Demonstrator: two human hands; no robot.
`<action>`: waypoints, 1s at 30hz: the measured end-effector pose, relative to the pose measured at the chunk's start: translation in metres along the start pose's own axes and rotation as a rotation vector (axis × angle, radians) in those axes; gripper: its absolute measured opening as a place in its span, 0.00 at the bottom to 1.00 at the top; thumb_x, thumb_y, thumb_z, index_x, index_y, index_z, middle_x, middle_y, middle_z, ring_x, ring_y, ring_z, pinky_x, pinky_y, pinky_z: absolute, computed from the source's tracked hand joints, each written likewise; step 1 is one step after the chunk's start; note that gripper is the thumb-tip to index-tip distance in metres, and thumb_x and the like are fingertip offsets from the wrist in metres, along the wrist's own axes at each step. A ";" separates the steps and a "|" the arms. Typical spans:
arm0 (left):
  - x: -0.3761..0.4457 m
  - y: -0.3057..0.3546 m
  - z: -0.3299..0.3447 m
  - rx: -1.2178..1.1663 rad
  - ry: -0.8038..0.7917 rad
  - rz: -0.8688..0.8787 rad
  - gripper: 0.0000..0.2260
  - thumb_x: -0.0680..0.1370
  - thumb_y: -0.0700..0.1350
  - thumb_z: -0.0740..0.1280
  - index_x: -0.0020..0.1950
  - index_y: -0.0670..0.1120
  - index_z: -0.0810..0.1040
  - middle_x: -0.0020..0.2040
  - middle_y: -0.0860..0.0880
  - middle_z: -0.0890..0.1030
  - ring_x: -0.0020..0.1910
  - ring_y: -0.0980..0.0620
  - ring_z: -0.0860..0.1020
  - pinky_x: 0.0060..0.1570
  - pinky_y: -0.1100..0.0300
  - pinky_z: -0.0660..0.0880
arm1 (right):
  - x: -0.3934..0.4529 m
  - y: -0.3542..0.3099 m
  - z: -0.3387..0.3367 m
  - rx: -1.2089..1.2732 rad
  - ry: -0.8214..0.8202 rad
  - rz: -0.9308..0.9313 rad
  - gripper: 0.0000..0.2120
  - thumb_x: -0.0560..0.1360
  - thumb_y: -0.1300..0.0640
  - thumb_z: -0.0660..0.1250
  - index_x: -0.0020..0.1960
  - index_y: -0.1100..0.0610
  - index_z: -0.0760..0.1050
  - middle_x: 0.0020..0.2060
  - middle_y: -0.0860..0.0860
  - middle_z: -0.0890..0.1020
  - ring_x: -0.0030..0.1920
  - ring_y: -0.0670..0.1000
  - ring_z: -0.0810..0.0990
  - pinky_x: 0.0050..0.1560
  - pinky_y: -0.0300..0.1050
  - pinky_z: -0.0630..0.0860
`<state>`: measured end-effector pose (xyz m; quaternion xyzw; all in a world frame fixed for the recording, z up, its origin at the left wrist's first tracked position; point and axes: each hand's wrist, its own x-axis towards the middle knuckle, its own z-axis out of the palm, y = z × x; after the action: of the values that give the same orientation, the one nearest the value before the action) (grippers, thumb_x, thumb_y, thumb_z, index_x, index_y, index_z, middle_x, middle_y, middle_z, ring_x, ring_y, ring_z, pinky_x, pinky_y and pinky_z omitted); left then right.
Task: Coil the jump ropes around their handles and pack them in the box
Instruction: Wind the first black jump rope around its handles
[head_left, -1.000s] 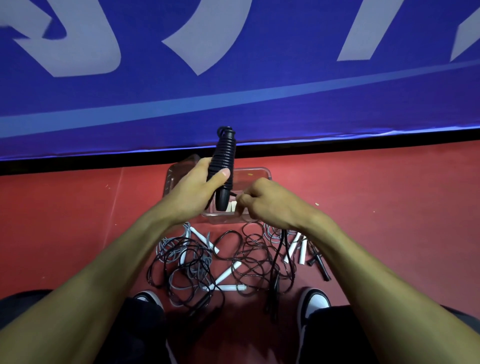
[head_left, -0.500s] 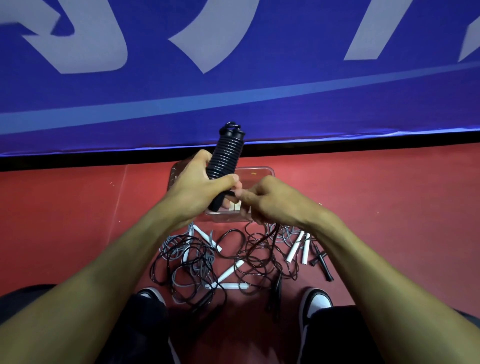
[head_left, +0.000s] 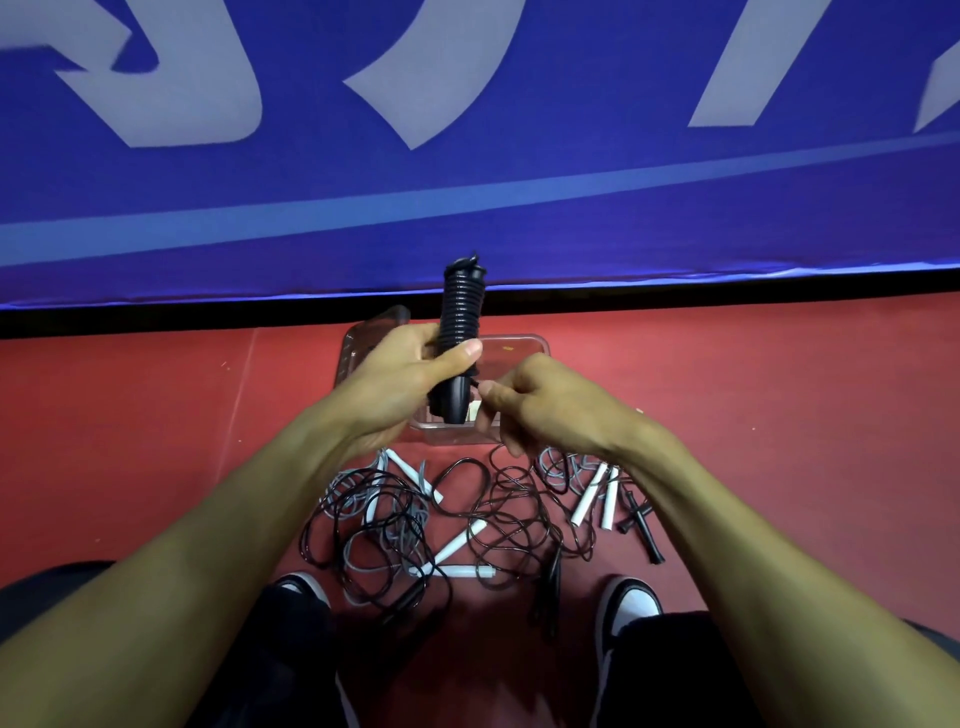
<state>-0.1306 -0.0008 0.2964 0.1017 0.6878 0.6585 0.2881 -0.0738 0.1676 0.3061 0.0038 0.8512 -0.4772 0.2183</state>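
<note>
Closest to the feet there's a messy tangle of loose ropes (head_left: 447, 525) on the red floor, black and grey cords looped through each other with white handles (head_left: 592, 499) poking out. Those look light and floppy, so I'd grab a handle rather than the cord, or the whole knot probably comes up with it.

Further out, the left hand (head_left: 400, 384) grips the black handles (head_left: 460, 332) upright, thumb pressed across the coils. The wrap looks tight and springy, so I'd guess it unwinds if that thumb lets go. The right hand (head_left: 540, 405) pinches the thin black cord (head_left: 475, 385) right by the lower end, fingers curled in.

Just behind the hands sits the clear plastic box (head_left: 524, 345), with something pale in it that I can't make out.
</note>
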 end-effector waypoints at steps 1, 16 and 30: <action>0.000 0.000 -0.001 0.036 0.025 0.018 0.09 0.75 0.47 0.72 0.49 0.42 0.78 0.40 0.48 0.79 0.38 0.53 0.80 0.49 0.51 0.77 | 0.000 -0.001 0.001 -0.017 -0.003 -0.008 0.21 0.85 0.50 0.58 0.41 0.59 0.81 0.24 0.50 0.78 0.23 0.45 0.73 0.29 0.37 0.70; -0.004 -0.003 0.000 0.266 0.170 0.052 0.26 0.64 0.53 0.82 0.54 0.48 0.74 0.41 0.43 0.83 0.33 0.42 0.81 0.38 0.35 0.81 | -0.001 0.000 -0.003 -0.031 -0.012 -0.019 0.15 0.83 0.57 0.62 0.41 0.59 0.82 0.24 0.47 0.75 0.22 0.41 0.67 0.25 0.33 0.63; 0.000 -0.003 -0.004 0.213 0.235 0.142 0.18 0.68 0.47 0.72 0.51 0.55 0.68 0.43 0.50 0.78 0.40 0.49 0.78 0.45 0.43 0.79 | 0.003 0.003 -0.003 0.245 -0.014 0.008 0.19 0.84 0.58 0.58 0.39 0.56 0.80 0.22 0.51 0.73 0.23 0.50 0.67 0.30 0.46 0.59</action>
<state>-0.1321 -0.0039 0.2930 0.1019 0.7737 0.6079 0.1461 -0.0770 0.1709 0.3040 0.0303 0.7851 -0.5767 0.2239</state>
